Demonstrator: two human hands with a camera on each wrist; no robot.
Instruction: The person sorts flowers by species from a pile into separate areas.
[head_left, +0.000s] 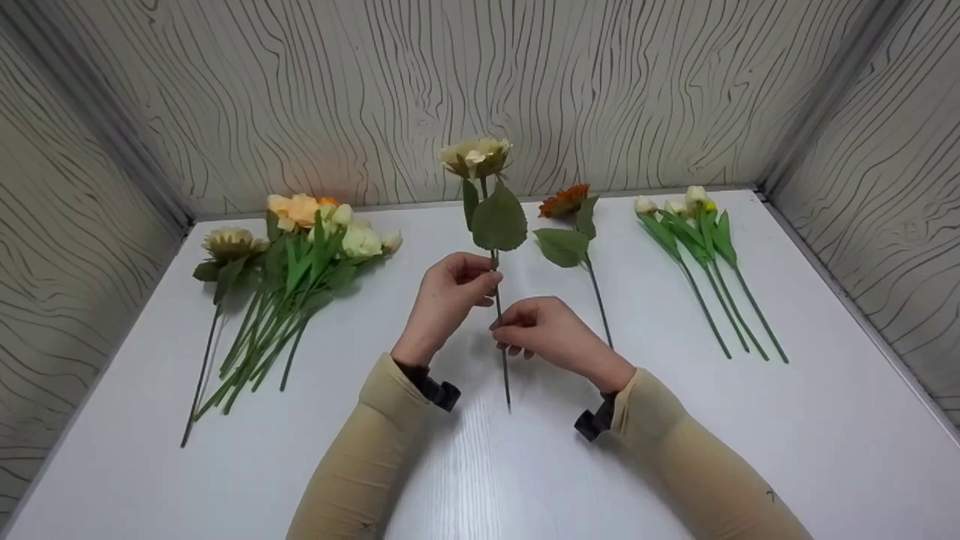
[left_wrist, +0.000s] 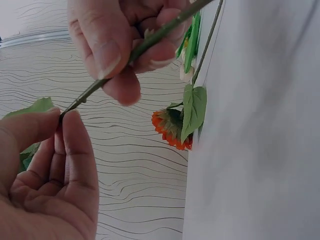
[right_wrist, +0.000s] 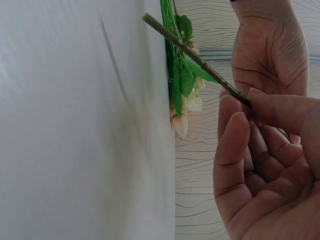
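Note:
A cream artificial flower [head_left: 477,157] with broad green leaves stands nearly upright over the middle of the table in the head view. Just beneath its leaves, my left hand [head_left: 454,292] pinches the stem between thumb and fingers. Lower down the same stem [right_wrist: 192,56], my right hand [head_left: 559,334] pinches it with thumb and fingertips. The bare stem end points down below both hands. In the left wrist view, the left hand [left_wrist: 47,170] is in front and the right hand [left_wrist: 117,45] lies farther along the stem.
To the left lies a bunch of mixed flowers [head_left: 300,277], with one beige flower [head_left: 231,246] beside it. An orange flower [head_left: 566,202] lies right of the hands. Several white tulips [head_left: 697,217] rest farther right on the white table [head_left: 840,420]. Wood-patterned walls [head_left: 637,90] enclose the table.

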